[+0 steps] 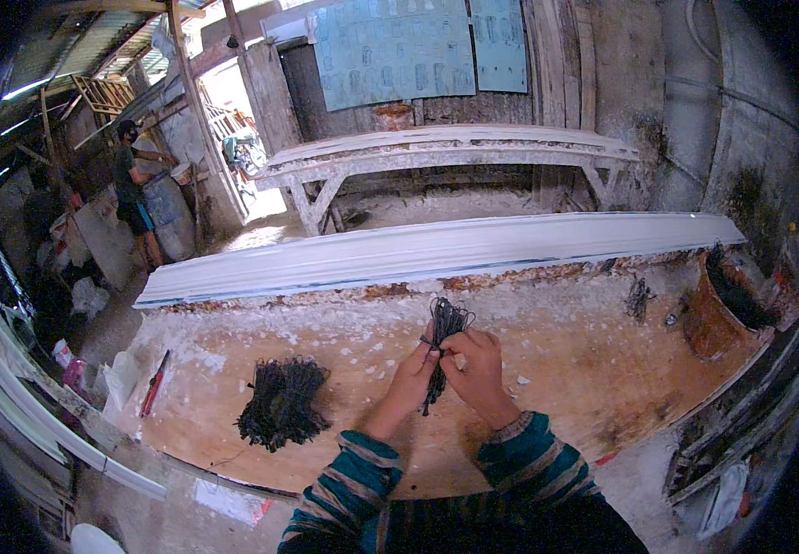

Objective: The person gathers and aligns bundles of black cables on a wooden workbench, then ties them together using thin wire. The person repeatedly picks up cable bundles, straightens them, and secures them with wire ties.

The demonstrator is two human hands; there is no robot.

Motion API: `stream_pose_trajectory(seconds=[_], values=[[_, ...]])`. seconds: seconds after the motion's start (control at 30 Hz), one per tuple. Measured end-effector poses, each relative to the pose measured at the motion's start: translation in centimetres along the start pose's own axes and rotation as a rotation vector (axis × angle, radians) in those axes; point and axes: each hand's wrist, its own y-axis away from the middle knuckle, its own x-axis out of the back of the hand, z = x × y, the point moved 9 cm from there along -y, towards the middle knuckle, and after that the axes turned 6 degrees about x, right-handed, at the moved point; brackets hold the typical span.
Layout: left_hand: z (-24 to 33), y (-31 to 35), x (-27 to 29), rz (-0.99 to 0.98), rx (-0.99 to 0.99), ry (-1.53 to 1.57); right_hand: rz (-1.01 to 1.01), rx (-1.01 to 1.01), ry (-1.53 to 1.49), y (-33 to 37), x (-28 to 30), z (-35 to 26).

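Note:
Both hands are at a bundle of thin black wires with looped ends, held upright above the wooden tabletop. My left hand is closed around the bundle's middle from the left. My right hand pinches at the same middle part, thumb and fingers together; whether it grips the bundle or a single strand is hidden. To the left on the tabletop lie similar black wire bundles, side by side. Farther left rests a slim red-handled tool with a dark tip.
Long white moulding strips lie along the table's far side. A rusty bucket stands at the right, near a small loose wire bundle. White flakes dot the wood. Beyond is a white-stained bench; a person stands far left by a drum.

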Motion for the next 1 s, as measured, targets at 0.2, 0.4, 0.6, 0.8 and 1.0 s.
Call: stream_pose_trajectory(seconds=[0.2,0.4,0.6,0.8,1.0], values=[[0.6,0.1,0.1,-0.083,0.062,0.003,0.011,0.056,0.022,0.1,-0.2,-0.4],[0.3,0.2,0.0,-0.022,0.009,-0.024,0.004,0.098,0.096,0.2,-0.2,-1.1],[-0.3,0.1,0.3,0.014,0.067,-0.142,-0.023,0.091,0.126,0.1,-0.4,-1.0],[-1.2,-0.2,-0.1,-0.018,0.050,0.000,-0.079,0.036,0.064,-0.3,-0.2,-0.9],[-0.9,-0.3,0.3,-0.005,0.083,0.301,-0.037,0.001,-0.081,-0.4,-0.2,0.5]])
